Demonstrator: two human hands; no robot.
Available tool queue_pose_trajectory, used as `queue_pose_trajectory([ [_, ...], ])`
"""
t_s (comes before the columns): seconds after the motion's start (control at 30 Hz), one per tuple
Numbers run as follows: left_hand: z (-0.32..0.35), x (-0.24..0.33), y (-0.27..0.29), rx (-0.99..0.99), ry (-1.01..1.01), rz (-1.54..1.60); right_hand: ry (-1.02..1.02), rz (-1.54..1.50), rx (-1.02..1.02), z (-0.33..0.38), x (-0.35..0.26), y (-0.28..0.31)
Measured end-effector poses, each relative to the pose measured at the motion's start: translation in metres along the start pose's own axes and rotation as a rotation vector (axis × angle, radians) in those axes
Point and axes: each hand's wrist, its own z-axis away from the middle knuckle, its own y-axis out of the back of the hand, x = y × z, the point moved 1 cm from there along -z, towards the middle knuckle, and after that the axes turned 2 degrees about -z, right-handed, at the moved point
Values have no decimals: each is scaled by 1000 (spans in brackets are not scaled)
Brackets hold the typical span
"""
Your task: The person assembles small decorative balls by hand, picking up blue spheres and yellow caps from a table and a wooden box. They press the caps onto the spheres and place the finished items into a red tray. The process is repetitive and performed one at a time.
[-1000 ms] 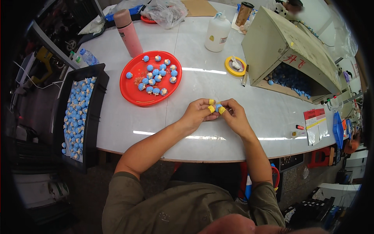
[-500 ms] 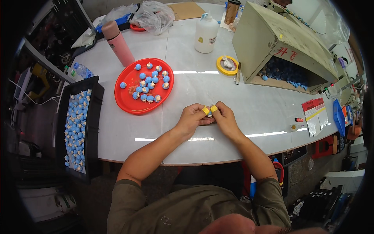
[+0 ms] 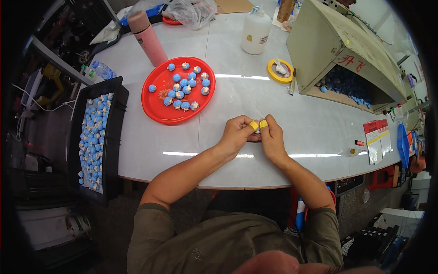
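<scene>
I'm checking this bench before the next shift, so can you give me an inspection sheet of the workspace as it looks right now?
Surface: white glossy rounded table, glare streaks.
Job's things: small pale piece pinched between both hands; round red plastic plate of small blue-and-white pieces; black tray of the same at the table's left edge.
Clutter: pink flask, white glue bottle, yellow tape roll, beige box with blue pieces inside, clear plastic bag.
Grippers: left hand and right hand meet, yellow-taped fingertips.
Cables: white cable beside the table, left.
Surroundings: cluttered shelves left, crates right.
</scene>
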Motion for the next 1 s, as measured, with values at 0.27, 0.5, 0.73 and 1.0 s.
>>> queue_pose_trajectory([
  [0.27,-1,-2,1,5,-7,2,6,-6,8,0,0,-1],
  [0.5,-2,-2,0,-1,-12,-6,-9,44,24,1,-4,0],
  [0.73,-1,-3,-2,22,-59,-30,-57,-1,66,-1,-7,3],
  [1.0,-4,2,-5,88,-209,12,47,-276,-19,-2,-6,1],
])
